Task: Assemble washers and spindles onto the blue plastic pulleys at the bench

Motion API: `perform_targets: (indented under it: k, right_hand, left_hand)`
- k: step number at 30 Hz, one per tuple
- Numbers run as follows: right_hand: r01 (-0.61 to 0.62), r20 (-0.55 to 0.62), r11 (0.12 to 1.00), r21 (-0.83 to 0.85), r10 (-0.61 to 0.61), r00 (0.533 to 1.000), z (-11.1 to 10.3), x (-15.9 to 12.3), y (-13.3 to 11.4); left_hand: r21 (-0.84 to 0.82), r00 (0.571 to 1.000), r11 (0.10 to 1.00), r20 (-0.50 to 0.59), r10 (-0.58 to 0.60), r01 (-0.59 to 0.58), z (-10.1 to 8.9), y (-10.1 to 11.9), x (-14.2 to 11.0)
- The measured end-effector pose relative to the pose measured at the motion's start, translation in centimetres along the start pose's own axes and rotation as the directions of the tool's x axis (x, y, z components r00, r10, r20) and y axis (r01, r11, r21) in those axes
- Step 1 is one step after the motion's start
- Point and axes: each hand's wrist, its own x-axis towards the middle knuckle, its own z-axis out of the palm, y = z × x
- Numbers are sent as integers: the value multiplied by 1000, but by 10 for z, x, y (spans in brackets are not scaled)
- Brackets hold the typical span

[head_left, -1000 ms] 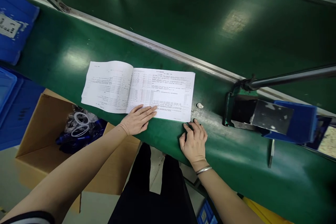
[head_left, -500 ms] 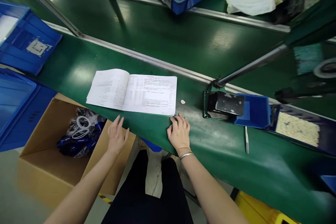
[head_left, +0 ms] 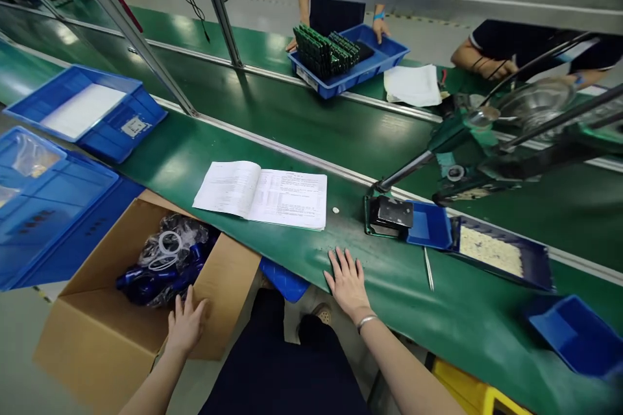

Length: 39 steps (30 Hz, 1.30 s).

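Observation:
My left hand (head_left: 185,324) hovers at the inner side of a cardboard box (head_left: 92,331), fingers apart and holding nothing. In the box lie dark blue parts (head_left: 146,285) in clear plastic, with white rings (head_left: 170,243) on top. My right hand (head_left: 348,282) rests spread and flat on the green bench (head_left: 302,256), also with nothing in it. Beyond it, an open printed booklet (head_left: 292,198) lies on the bench, with a small white round piece (head_left: 335,211) to its right.
Blue crates (head_left: 121,123) stand at the left. Along the bench to the right are a black block (head_left: 392,213), a blue bin (head_left: 428,225), tweezers (head_left: 428,269) and a tray of pale pieces (head_left: 491,251). Across the line, a co-worker's hands hold a blue tray (head_left: 335,84) of circuit boards.
My view has tilted up, bringing co-workers into sight. My left hand has moved from near the bench edge down to the box. My right hand has left the booklet's corner and spread on the bench.

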Motion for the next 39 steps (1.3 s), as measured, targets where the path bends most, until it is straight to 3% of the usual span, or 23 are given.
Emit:
perform_targets:
  k: [3, 5, 11, 14, 17, 23, 26, 29, 34, 39]
  right_hand:
    - [-139, 89, 987, -78, 145, 985, -1, -8, -14]
    - [-242, 158, 962, -128, 261, 952, -3, -3, -31]
    - [-416, 278, 889, -190, 455, 846, -12, 38, -75]
    - [-479, 216, 864, -158, 503, 837, -8, 56, -86]
    - [-560, 109, 820, -117, 571, 814, 4, 68, -92]
    - [-595, 57, 803, -20, 595, 801, 13, 73, -108]
    - [-611, 58, 792, 12, 609, 791, 8, 75, -116]
    - [-619, 99, 785, 19, 615, 782, 8, 78, -116]
    - [-620, 127, 785, 2, 615, 778, 12, 74, -109]
    - [-595, 129, 803, -26, 593, 795, 14, 70, -107]
  left_hand:
    - [-28, 997, 997, 8, 78, -78, -11, -7, 31]
    - [-62, 992, 990, -13, 127, -128, -13, -11, 44]
    - [-284, 991, 949, -39, 129, -135, -14, -16, 54]
    - [-472, 984, 869, 17, 177, -149, -23, -17, 53]
    - [-519, 983, 846, 46, 176, -127, -30, -24, 62]
    - [-576, 982, 808, 45, 184, -125, -32, -56, 114]
    - [-531, 989, 845, 150, 16, 67, -19, -74, 155]
    - [-450, 939, 866, 340, -58, 216, 4, -87, 188]
    - [-370, 862, 905, 506, 7, 210, 30, -99, 209]
    - [-304, 807, 930, 590, 14, 207, 28, -115, 219]
